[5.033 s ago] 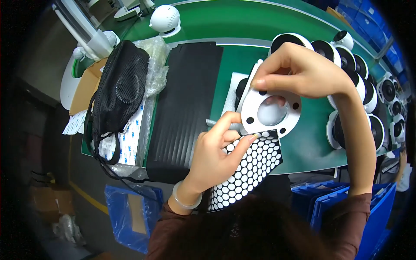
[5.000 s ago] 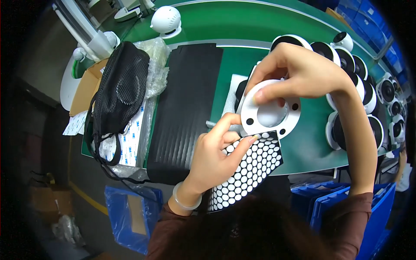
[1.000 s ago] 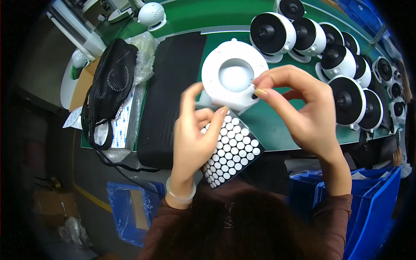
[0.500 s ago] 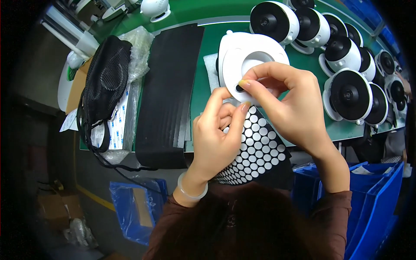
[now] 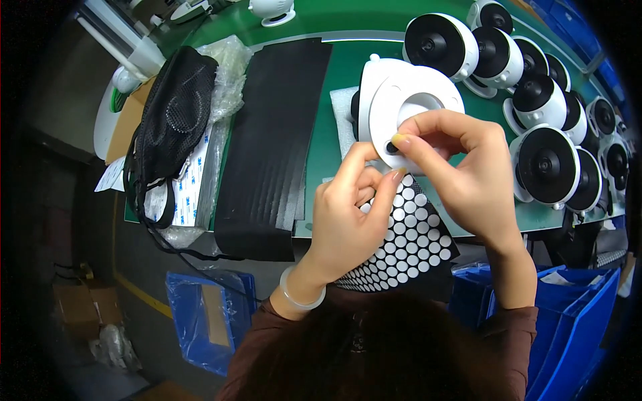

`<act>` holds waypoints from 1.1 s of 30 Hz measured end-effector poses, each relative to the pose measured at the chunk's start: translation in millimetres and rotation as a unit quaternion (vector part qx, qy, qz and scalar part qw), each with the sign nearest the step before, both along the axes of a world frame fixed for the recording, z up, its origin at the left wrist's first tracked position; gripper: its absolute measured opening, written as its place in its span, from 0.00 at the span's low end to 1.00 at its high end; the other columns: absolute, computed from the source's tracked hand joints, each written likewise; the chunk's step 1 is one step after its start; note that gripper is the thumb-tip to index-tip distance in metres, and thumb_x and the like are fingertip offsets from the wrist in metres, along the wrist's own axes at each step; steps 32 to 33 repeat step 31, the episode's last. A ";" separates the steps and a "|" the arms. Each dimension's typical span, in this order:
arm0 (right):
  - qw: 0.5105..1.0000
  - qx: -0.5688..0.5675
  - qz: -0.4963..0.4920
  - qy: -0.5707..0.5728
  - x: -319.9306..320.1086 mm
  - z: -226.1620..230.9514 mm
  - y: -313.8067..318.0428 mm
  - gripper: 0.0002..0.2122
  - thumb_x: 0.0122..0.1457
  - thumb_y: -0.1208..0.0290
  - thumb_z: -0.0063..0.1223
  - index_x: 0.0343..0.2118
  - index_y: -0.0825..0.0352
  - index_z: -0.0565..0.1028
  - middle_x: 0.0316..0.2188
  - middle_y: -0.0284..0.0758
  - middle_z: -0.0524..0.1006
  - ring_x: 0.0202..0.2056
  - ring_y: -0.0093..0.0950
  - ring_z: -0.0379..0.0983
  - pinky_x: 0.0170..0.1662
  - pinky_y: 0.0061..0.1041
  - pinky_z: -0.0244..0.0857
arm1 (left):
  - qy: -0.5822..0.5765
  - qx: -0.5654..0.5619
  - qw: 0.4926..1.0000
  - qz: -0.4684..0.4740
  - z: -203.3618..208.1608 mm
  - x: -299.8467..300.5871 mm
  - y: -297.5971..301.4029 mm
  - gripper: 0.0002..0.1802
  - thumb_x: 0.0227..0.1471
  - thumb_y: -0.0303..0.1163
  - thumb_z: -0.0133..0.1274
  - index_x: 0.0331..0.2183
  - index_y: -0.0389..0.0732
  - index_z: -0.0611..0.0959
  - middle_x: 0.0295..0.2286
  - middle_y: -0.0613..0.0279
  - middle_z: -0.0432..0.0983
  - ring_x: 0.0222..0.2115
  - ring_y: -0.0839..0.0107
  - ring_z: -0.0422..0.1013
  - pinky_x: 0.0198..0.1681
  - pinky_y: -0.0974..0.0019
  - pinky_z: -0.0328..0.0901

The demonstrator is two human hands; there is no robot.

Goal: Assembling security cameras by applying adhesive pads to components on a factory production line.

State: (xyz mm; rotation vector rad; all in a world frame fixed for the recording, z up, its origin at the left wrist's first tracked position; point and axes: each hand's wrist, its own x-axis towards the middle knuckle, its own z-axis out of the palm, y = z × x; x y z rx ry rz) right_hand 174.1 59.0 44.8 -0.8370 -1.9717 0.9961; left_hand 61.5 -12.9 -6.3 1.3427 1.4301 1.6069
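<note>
A white camera (image 5: 381, 100) with a round base turned toward me lies on its side on the green bench. My right hand (image 5: 468, 174) is closed, its thumb and forefinger at a small black round pad (image 5: 391, 148) on the near edge of that base. My left hand (image 5: 354, 214) is closed just below, its forefinger touching the base rim. Between its thumb and curled fingers is the top of a black sheet of round pads (image 5: 411, 240) with white faces, which hangs over the bench edge. The palm hides part of the sheet.
Several white cameras (image 5: 545, 164) with black fronts stand at the right. Left of my hands lie long black foam sheets (image 5: 271, 134), a black mesh bag (image 5: 175, 113) and bubble wrap (image 5: 229, 73). Blue bins (image 5: 568, 321) stand below at the right, a blue crate (image 5: 208, 321) at the left.
The whole view has shifted slightly, so everything sits a little lower and further right. My right thumb and forefinger remain at the black pad on the base.
</note>
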 end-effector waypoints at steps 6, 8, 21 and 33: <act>0.999 0.016 -0.016 -0.024 -0.2 -0.8 -0.4 0.05 0.47 0.75 0.53 0.24 0.73 0.74 0.19 0.31 0.74 0.22 0.15 0.69 0.27 0.12 0.60 | -0.013 0.010 1.000 -0.004 -2.0 1.3 1.9 0.09 0.47 0.21 0.47 0.34 0.33 0.70 0.14 0.61 0.72 0.15 0.85 0.66 0.16 0.81 0.56; 0.999 0.030 -0.016 -0.027 0.0 -1.9 -0.9 0.05 0.46 0.75 0.54 0.24 0.73 0.74 0.19 0.31 0.74 0.22 0.15 0.69 0.27 0.12 0.60 | -0.007 0.016 1.000 -0.004 -0.6 1.0 1.2 0.09 0.47 0.21 0.47 0.34 0.33 0.70 0.14 0.61 0.72 0.15 0.85 0.67 0.16 0.80 0.56; 0.997 -0.068 0.001 0.040 1.9 0.3 6.4 0.06 0.47 0.79 0.52 0.30 0.71 0.70 0.20 0.29 0.74 0.24 0.15 0.70 0.25 0.09 0.59 | 0.005 -0.014 1.000 -0.026 -4.2 -2.5 -1.6 0.11 0.48 0.18 0.46 0.36 0.31 0.65 0.19 0.63 0.71 0.17 0.90 0.62 0.18 0.86 0.52; 0.979 -0.044 0.100 -0.173 50.6 -0.3 -22.0 0.11 0.44 0.70 0.58 0.30 0.68 0.75 0.25 0.33 0.76 0.25 0.20 0.72 0.24 0.13 0.59 | 0.123 0.060 0.989 0.056 -4.4 7.9 -17.1 0.20 0.45 0.22 0.51 0.41 0.34 0.63 0.14 0.66 0.71 0.18 0.84 0.68 0.21 0.84 0.60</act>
